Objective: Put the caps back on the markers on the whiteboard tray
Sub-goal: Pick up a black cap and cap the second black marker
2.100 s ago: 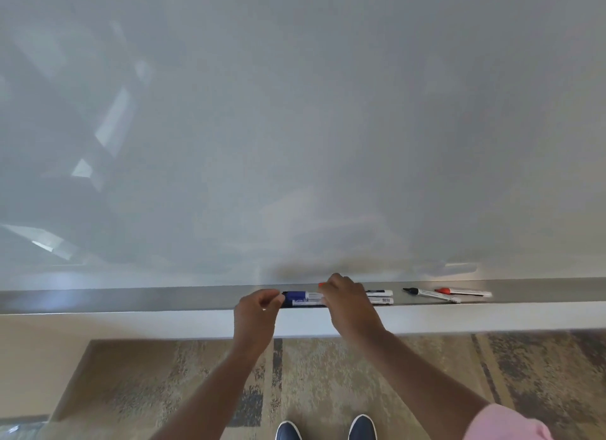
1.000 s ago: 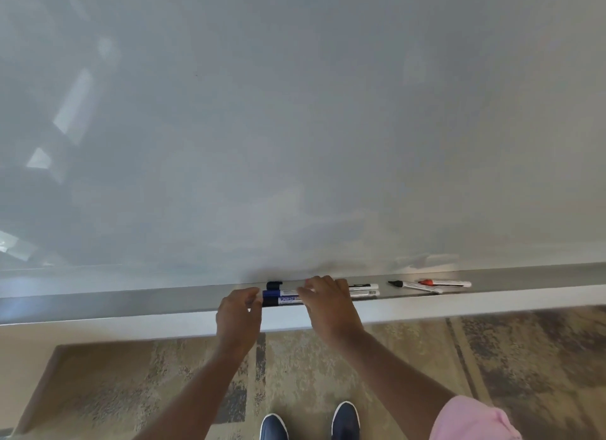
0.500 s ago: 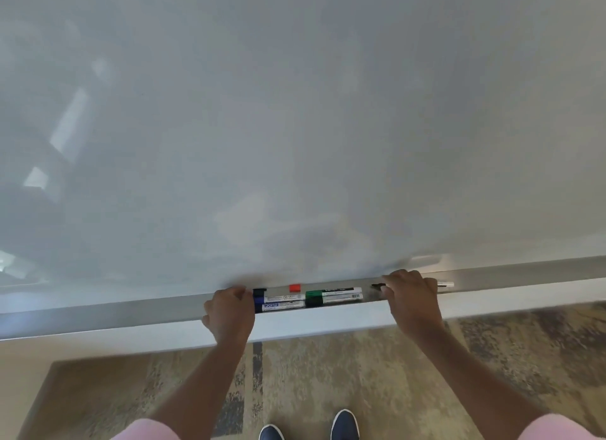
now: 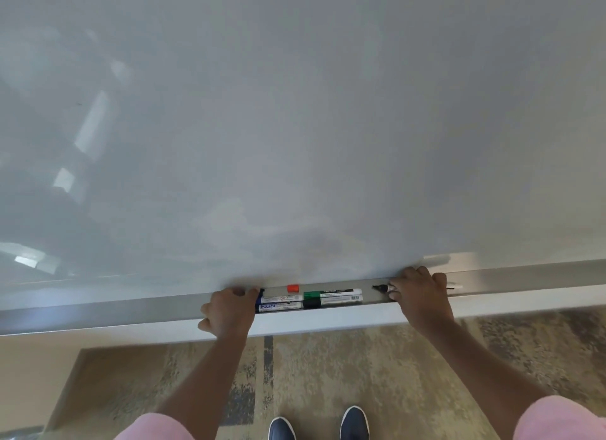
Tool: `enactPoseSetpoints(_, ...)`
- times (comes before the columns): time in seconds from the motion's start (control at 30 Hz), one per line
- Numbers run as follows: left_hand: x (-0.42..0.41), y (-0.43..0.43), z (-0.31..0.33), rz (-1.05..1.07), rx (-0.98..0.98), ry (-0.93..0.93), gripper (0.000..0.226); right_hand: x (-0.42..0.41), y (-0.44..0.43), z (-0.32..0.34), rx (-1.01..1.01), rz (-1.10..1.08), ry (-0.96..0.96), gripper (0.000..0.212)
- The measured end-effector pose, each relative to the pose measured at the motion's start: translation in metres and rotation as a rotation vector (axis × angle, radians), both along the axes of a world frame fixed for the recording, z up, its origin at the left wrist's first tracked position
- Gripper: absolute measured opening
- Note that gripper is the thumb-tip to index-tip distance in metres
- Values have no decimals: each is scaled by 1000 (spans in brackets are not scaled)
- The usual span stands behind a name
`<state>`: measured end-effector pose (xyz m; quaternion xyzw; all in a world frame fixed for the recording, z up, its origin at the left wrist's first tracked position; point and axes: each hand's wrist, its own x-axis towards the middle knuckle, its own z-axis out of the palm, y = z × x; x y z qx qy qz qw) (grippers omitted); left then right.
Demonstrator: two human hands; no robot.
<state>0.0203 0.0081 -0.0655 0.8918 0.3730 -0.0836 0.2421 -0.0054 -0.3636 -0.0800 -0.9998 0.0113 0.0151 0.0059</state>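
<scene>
The silver whiteboard tray [image 4: 131, 310] runs across the head view. Two blue-capped markers [image 4: 278, 302] lie side by side on it, with a green-capped marker [image 4: 331, 294] and a black-capped marker [image 4: 331, 302] to their right. A loose red cap [image 4: 292, 288] sits behind them. My left hand [image 4: 229, 308] is curled over the tray's edge, its fingertips touching a small black cap [image 4: 261, 290] that is mostly hidden. My right hand [image 4: 421, 295] is closed over an uncapped black marker [image 4: 381, 288]. Its tip pokes out to the left and a white end shows to the right.
The whiteboard [image 4: 295, 127] fills the upper view, blank, with window reflections at the left. Below the tray are a beige wall strip, patterned carpet [image 4: 328, 374] and my two dark shoes [image 4: 318, 423].
My right hand left the capped markers and moved right onto the uncapped black marker, closing over it. My left hand shifted up so its fingers reach the black cap. The camera turned slightly.
</scene>
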Motion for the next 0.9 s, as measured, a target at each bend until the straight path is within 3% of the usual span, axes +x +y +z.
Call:
enactPoseSetpoints(0.5, 4, -19, 5, 27, -45, -18, 30, -12, 1, -6, 63, 114, -229, 22)
enactPoseSetpoints(0.77, 1, -25, -3, 39, -10, -22, 18, -20, 16, 15, 159, 154, -288, 21)
enactPoseSetpoints(0.9, -2, -26, -9, 104, -80, -131, 11, -25, 27, 29, 202, 188, -316, 18)
